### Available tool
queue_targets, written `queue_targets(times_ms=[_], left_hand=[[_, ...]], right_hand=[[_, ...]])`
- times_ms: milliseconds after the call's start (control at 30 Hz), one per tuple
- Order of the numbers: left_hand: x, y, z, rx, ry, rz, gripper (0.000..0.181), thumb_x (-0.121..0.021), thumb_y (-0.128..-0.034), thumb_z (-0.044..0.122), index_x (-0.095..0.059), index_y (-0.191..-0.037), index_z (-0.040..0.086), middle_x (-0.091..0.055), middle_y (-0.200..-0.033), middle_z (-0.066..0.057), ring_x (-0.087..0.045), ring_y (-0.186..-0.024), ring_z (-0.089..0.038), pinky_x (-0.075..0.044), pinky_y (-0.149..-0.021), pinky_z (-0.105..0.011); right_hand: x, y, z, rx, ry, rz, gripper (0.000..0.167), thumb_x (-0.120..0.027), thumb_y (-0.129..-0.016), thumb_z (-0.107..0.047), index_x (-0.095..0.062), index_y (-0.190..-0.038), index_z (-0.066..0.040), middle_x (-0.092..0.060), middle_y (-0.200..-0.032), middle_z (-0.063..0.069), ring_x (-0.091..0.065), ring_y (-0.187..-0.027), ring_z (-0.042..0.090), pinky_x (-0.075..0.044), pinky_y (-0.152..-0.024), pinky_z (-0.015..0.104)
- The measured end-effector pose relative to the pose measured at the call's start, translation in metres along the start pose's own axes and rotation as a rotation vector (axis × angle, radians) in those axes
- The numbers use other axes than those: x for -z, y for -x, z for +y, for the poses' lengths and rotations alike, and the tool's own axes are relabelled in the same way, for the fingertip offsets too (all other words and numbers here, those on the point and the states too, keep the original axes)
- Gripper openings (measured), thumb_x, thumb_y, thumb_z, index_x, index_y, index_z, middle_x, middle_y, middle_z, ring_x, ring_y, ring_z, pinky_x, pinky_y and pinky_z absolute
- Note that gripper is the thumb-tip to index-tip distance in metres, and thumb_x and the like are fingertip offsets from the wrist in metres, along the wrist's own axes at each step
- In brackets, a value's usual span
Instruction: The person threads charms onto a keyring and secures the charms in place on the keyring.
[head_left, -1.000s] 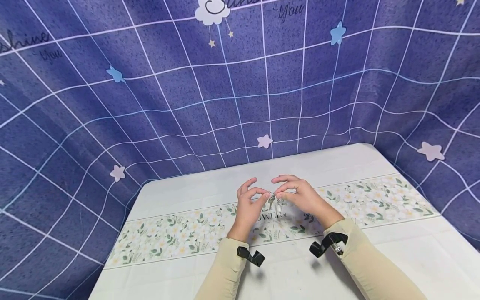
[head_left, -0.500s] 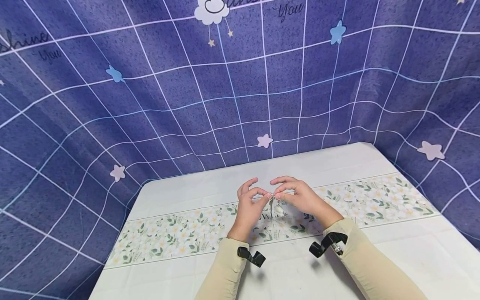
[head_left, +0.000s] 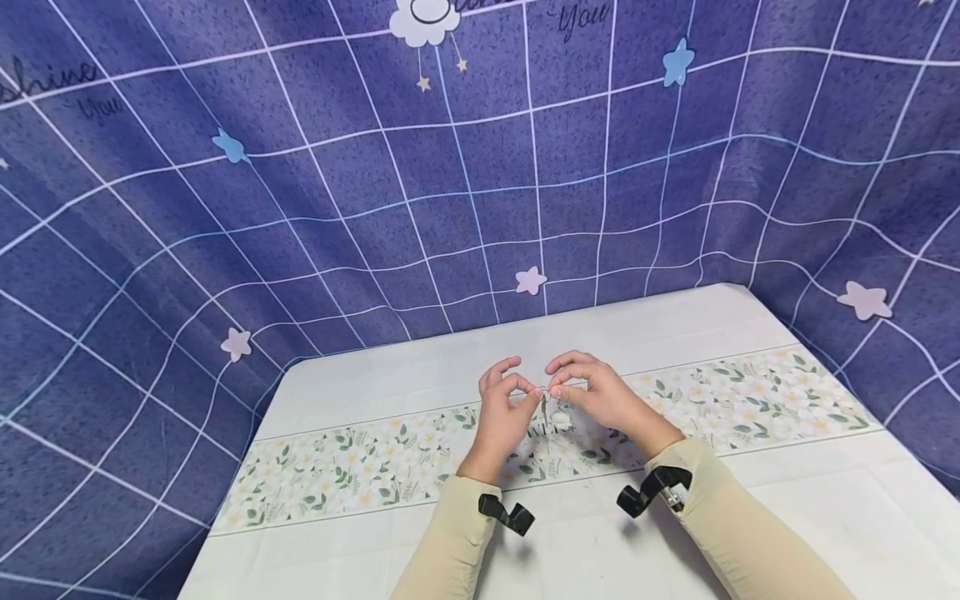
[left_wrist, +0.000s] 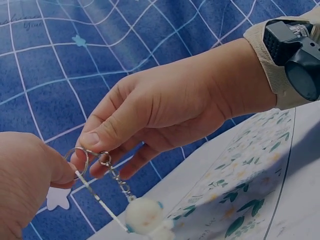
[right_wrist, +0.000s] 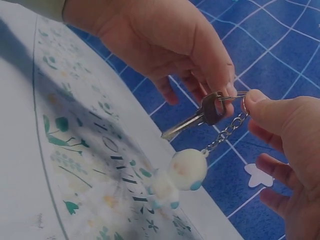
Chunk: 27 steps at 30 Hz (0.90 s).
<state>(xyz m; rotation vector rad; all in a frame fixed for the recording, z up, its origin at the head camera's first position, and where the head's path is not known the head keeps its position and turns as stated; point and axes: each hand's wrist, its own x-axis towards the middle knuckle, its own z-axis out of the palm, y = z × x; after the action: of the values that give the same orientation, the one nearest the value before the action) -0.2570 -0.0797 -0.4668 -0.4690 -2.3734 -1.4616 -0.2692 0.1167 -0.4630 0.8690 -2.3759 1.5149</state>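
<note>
1. Two hands, the left hand (head_left: 504,421) and the right hand (head_left: 606,396), are pinching one metal key ring (left_wrist: 88,161) with thumbs and fingers.
2. The ring is sitting directly between the two hands, touching both, above the counter (head_left: 375,375).
3. One key (right_wrist: 210,110) is hanging from the ring just beside the left fingertips.
4. One chain (right_wrist: 227,133) is hanging nearer the right fingertips, carrying one pale figurine (right_wrist: 187,170) below the hands.

head: bright, soft shadows on worktop (head_left: 315,558), lower centre | corners stretched | wrist views: dimmer, hazy, darker shadow across worktop, charm (right_wrist: 187,170) soft-edged
</note>
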Motion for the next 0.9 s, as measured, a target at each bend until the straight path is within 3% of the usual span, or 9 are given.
queue_targets(times_ms=[333,600,900], left_hand=[[-0.002,0.0,0.001,0.024,-0.042,-0.014,0.019,-0.07,-0.0894,0.004,-0.06,-0.074,0.008,-0.054,-0.134,-0.007,-0.03,-0.14,-0.031,-0.03,-0.112,-0.054],[-0.003,0.001,-0.001,-0.004,-0.045,0.001,0.022,-0.069,-0.0895,0.001,-0.056,-0.073,0.007,-0.058,-0.12,-0.007,-0.036,-0.132,-0.029,-0.033,-0.11,-0.051],[-0.005,0.002,-0.003,-0.028,-0.046,-0.024,0.022,-0.065,-0.0921,-0.001,-0.053,-0.075,0.006,-0.059,-0.1,-0.008,-0.045,-0.118,-0.027,-0.038,-0.102,-0.046]], right_hand=[[-0.006,-0.001,-0.005,-0.005,0.035,0.018,0.008,-0.071,-0.095,-0.013,-0.074,-0.089,-0.016,-0.065,-0.116,0.003,-0.055,-0.117,0.029,-0.044,-0.096,0.05],[-0.01,-0.002,-0.002,0.001,0.064,0.06,0.006,-0.071,-0.094,-0.012,-0.074,-0.089,-0.015,-0.065,-0.113,0.002,-0.056,-0.114,0.028,-0.044,-0.097,0.051],[-0.017,-0.001,-0.004,-0.004,0.046,0.051,0.005,-0.071,-0.095,-0.015,-0.074,-0.093,-0.012,-0.065,-0.113,0.002,-0.055,-0.116,0.028,-0.044,-0.098,0.051]])
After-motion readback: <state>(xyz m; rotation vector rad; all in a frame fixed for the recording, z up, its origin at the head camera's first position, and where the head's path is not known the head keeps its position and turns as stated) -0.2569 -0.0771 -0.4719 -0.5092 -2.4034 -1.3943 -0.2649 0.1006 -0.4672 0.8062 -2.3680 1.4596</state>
